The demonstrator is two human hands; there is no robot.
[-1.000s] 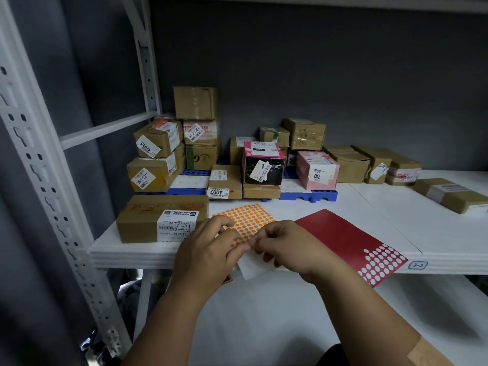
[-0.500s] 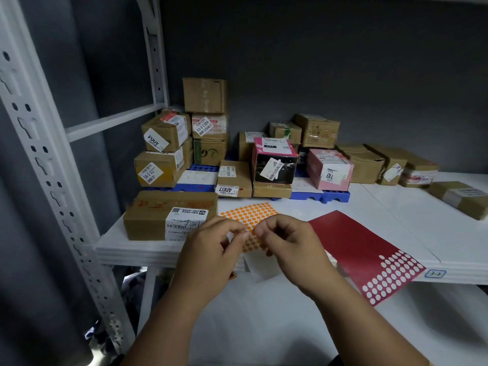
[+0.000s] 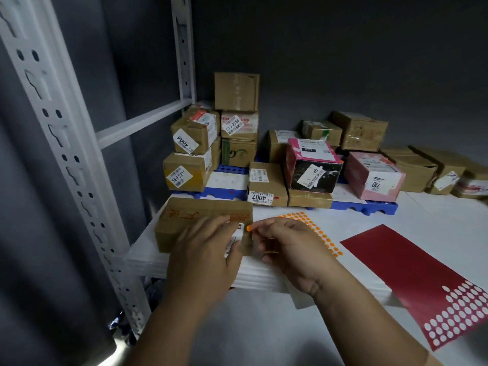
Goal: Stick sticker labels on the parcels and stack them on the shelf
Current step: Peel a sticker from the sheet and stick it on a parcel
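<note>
While a second ago both my hands were bunched over the orange dot sheet [image 3: 320, 233] picking at it, my right hand [image 3: 287, 249] has now come away with one orange sticker [image 3: 248, 228] pinched at thumb and forefinger, and my left hand [image 3: 204, 249] has shifted left onto the long brown parcel [image 3: 184, 220] at the front of the shelf [image 3: 422, 215]. That left grip is spread, fingers lying flat across the parcel's front face and its white shipping label [image 3: 239, 233], steadying it rather than clutching. The dot hangs just beside the parcel's right front corner, not yet touching so far as I can tell, so I judge the peeling done and the sticking next. Room is tight there: the bare cardboard right of the label is only a narrow strip, and the parcel sits close to the shelf's front lip, so a hard push could nudge it toward me. Behind it the stacked parcels [image 3: 237, 122] on the blue pallet [image 3: 227, 192] crowd the back left, with the upright post [image 3: 74, 165] closing the left side. To my right the shelf is more open, though the red sticker sheet [image 3: 412, 265] overhangs the front edge and could be brushed off.
</note>
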